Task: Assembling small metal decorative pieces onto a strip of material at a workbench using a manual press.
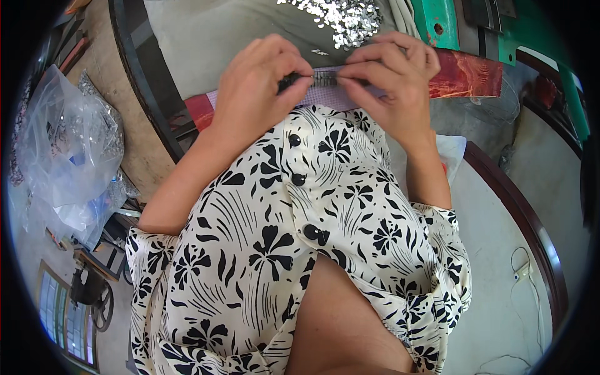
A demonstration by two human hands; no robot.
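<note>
My left hand (259,81) and my right hand (397,75) are close together at the near edge of the work surface. Between their fingertips they pinch a short, dark, ridged strip (324,79), one hand at each end. Part of it is hidden by the left fingers. Just beyond the hands, a heap of small shiny silver pieces (350,22) lies on a grey-green cloth (219,31). A few loose pieces (319,52) rest on that cloth nearer to the strip. Beneath the hands runs a lilac checked cloth (331,99).
A red patterned board edge (465,76) extends to the right, near a green metal frame (437,25). On the left hangs or lies a clear plastic bag (69,150). A dark frame edge (140,78) curves beside the cloth. A pale cable (522,272) lies at lower right.
</note>
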